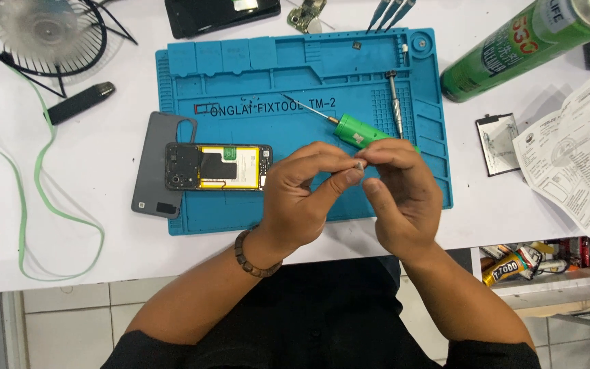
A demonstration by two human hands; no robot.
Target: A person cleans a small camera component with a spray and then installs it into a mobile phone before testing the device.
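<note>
Over a white desk, the left hand and right hand meet, fingertips of both pinched on a small silvery part. Beyond lie an opened phone, a green screwdriver and a blue mat.

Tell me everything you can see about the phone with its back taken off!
The opened phone lies flat and sideways on the blue work mat, left of the left hand, which does not touch it. Its back is off, so the insides show: a dark frame, a big pale battery with yellow edges, a black plate across the middle, and camera lenses at the left end. Its left end rests over a grey back cover lying beneath it.
</note>
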